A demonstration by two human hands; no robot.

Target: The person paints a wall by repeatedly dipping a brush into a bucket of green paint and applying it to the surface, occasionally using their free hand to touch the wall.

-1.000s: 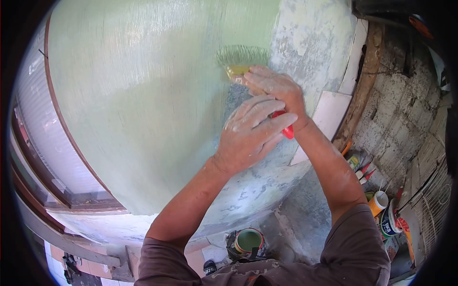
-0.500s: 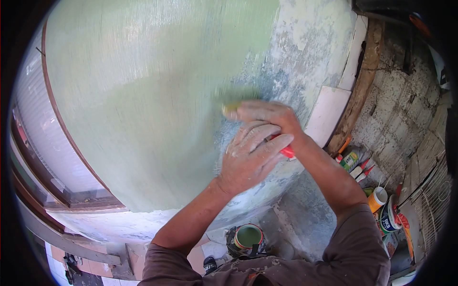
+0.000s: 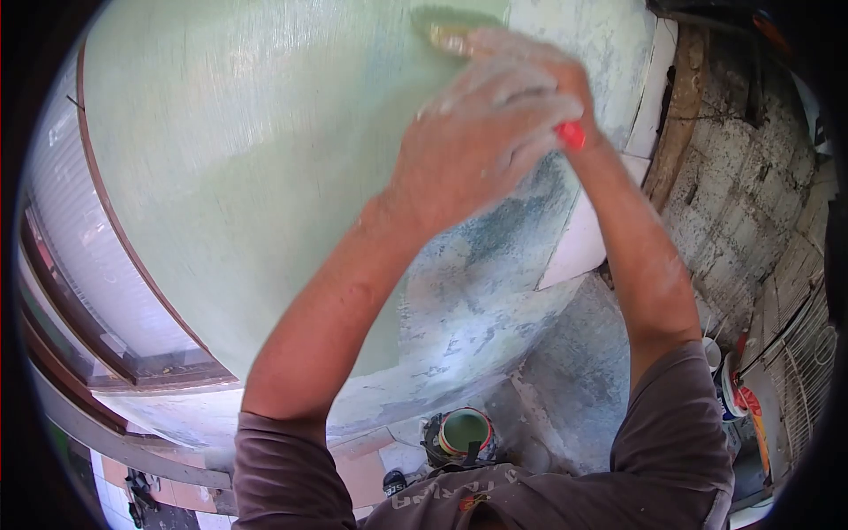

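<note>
A wide brush (image 3: pixel 452 37) presses its bristles against the upper part of the wall (image 3: pixel 256 203), which is coated in pale green. My right hand (image 3: pixel 539 66) is wrapped round the brush near its head. The red handle end (image 3: pixel 571 135) sticks out by my right wrist. Closed on the handle too, my left hand (image 3: pixel 490 137) overlaps my right hand, and its palm side is hidden. White-grey dust or paste covers both hands. To the right of the green coat, the wall shows patchy blue and white.
A bucket of green paint (image 3: pixel 465 431) stands on the floor below my chest. At the left is a brown-framed window (image 3: pixel 141 380). Rough blockwork (image 3: pixel 733 194), a wire rack (image 3: pixel 808 380) and containers (image 3: pixel 729 389) are at the right. A white tile (image 3: pixel 574 243) edges the wall.
Both hands and the brush have moved up the wall and slightly right. Green now covers more of the patchy upper area. My right arm hides some containers at the right.
</note>
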